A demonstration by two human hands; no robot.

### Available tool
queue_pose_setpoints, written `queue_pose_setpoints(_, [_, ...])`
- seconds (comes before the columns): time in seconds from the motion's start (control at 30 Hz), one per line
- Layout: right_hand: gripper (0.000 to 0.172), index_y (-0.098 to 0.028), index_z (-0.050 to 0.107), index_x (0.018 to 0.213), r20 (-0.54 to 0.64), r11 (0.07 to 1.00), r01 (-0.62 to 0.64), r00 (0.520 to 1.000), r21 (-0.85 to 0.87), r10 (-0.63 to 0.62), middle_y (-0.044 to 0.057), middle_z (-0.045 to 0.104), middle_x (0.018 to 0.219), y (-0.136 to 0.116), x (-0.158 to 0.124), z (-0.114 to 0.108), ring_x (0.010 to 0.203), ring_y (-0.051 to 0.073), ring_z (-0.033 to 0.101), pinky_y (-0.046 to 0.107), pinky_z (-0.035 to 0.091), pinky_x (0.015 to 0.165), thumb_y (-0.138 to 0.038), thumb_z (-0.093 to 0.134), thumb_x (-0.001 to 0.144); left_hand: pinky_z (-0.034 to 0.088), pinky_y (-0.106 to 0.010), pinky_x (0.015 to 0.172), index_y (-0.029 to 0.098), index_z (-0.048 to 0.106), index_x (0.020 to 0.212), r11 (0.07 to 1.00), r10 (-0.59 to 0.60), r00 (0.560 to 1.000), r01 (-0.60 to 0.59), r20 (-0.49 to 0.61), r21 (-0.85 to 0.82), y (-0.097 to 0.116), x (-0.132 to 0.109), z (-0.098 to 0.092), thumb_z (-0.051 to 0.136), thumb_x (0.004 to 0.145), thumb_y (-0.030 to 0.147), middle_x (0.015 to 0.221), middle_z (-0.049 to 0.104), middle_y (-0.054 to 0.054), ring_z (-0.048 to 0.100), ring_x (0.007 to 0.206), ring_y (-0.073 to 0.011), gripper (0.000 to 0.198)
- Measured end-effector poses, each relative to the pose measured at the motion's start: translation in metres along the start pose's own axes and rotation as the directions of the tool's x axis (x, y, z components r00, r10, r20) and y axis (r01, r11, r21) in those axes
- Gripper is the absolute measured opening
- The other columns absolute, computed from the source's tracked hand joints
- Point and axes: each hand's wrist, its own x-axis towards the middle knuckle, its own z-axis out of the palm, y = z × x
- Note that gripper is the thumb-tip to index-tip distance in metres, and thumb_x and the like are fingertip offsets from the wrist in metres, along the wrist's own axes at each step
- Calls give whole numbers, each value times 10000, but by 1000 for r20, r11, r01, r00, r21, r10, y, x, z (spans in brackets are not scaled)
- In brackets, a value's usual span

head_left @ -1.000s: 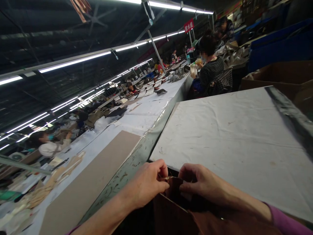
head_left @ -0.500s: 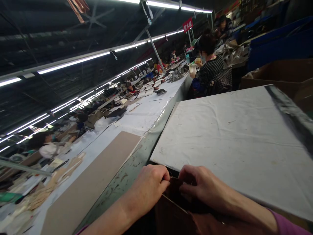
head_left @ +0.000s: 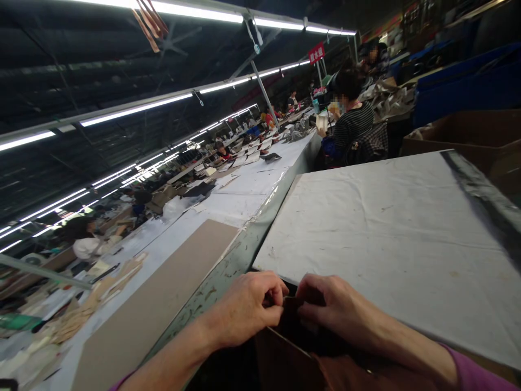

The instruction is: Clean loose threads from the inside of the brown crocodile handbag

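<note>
At the bottom of the view my left hand and my right hand meet at the top edge of a dark brown leather piece. Both hands have their fingers curled and pinched on that edge, the left thumb and fingers pressed together on it. The piece hangs below the near edge of a white-covered worktable. What lies under the fingertips is hidden.
A long conveyor table runs away on the left, with a tan board and loose cut pieces on it. A person in a striped top sits at the far end. Cardboard boxes stand at the right.
My left hand has curled tighter onto the leather edge and closed up against my right hand. The view has shifted slightly.
</note>
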Motion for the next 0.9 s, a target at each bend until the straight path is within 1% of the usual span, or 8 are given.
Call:
queue_pose_setpoints(0.1, [162,-187,663,891,-2,1000,-5,1000,-5,5,-9,694,731,-1,0,0,658,128,619,206,408,562,-190,587,747,415,-218,761,173,548,658,996,22,1000,-21,11,-92,-2,-3,0,599,709,59,1030,674,20,594,905,-131,135])
queue_pose_setpoints(0.27, [146,-180,672,878,-9,1000,-5,1000,-26,4,-10,690,746,0,2,-2,679,133,611,226,413,589,-206,616,746,417,-199,717,168,555,664,986,33,999,-28,30,-167,-2,-4,0,605,699,25,1076,664,24,595,908,-115,155])
queue_pose_setpoints(0.4, [148,-173,678,870,-1,999,-14,1000,-42,14,-10,685,762,-2,5,-6,694,132,603,227,406,595,-205,640,730,411,-203,726,166,553,670,983,56,998,-49,35,-178,1,-3,-2,606,700,13,1085,661,25,595,937,-115,164])
queue_pose_setpoints(0.57, [129,-168,688,841,19,998,-10,1000,-69,11,-13,670,746,-7,9,-12,676,121,584,222,391,582,-212,670,721,414,-209,756,162,540,676,980,101,994,-92,41,-177,2,0,-1,607,703,3,1113,655,2,594,961,-125,174])
queue_pose_setpoints(0.67, [121,-163,691,817,18,997,-23,1000,-72,25,-7,668,736,-7,11,-11,673,124,582,225,385,577,-223,680,712,422,-203,766,159,533,670,977,84,994,-69,65,-204,2,1,0,596,702,0,1182,642,-27,598,1026,-143,174])
queue_pose_setpoints(0.73, [112,-165,687,802,-4,996,-20,1000,-88,20,-2,666,731,-6,12,-9,674,128,577,230,377,578,-231,678,711,426,-201,759,160,535,670,976,61,995,-43,79,-212,1,1,0,591,700,5,1215,634,-40,599,1051,-153,168])
queue_pose_setpoints(0.9, [90,-169,655,785,-44,994,-20,999,-108,16,2,664,719,-4,11,-3,661,132,570,238,359,577,-222,656,713,429,-203,812,167,551,676,973,34,996,-14,85,-231,0,-1,0,585,697,7,1204,637,-46,595,1101,-167,164])
